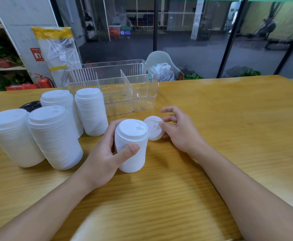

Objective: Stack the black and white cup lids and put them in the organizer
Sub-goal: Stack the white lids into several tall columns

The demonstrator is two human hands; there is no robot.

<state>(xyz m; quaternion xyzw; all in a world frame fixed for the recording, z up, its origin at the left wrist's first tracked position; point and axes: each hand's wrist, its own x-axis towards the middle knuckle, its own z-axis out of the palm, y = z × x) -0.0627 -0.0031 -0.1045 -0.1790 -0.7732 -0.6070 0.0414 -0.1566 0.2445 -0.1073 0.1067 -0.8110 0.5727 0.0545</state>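
The wooden desk (212,105) fills the lower view and carries everything. At about 12 o'clock from the hands stands the clear plastic organizer (118,84), ribbed on its walls and split by an upright divider into compartments; no lids are visible inside it. At 9 to 10 o'clock four tall stacks of white lids stand close together: the far-left stack (11,136) and the front stack (55,136) lean side by side, touching, with the back stack (58,103) behind them and the right stack (90,112) just in front of the organizer's left end. A black lid (31,105) shows only partly behind these stacks, at about 10 o'clock. At the centre a shorter stack of white lids (131,145) stands upright on the desk. The left hand (105,157) holds it, fingers wrapped round the far side and thumb pressed across the near side, so this grip is closed on the stack. Just beside the stack's top, at its 2 o'clock, is a single white lid (153,127), tilted. The right hand (178,129) pinches this lid's right edge with thumb and fingertips, the other fingers curled loosely above it.
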